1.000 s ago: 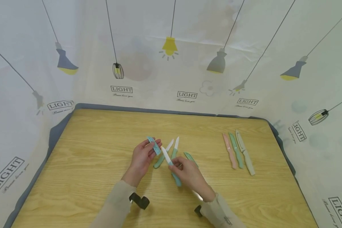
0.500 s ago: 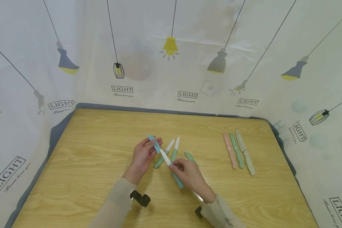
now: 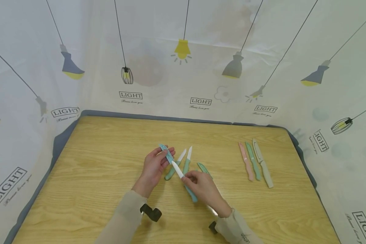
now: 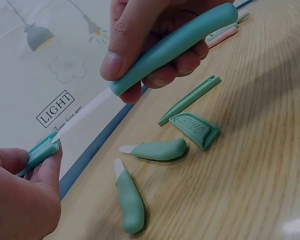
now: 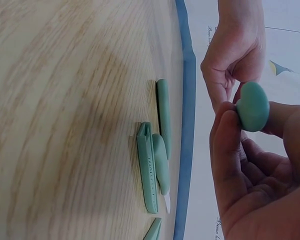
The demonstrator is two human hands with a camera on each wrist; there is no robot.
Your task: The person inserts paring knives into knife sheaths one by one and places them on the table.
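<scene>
My left hand pinches a light blue blade sheath between thumb and fingers. In my right hand is a paring knife with a blue-green handle and a white blade, gripped by the handle near the blade. Its tip sits right at the mouth of the sheath, and most of the blade shows outside. Below on the table lie two green-handled paring knives with bare white blades. Beside them are two green sheaths, one tipped on its edge in the left wrist view; my right hand partly hides them in the head view.
At the right of the wooden table lie a pink knife, a green knife and a larger beige knife, side by side in their sheaths. A printed curtain rises behind the table's grey-blue edge.
The knife in my right hand has come into line with the blue sheath, its tip moving from beside the sheath to its mouth. The left hand has turned the sheath slightly.
</scene>
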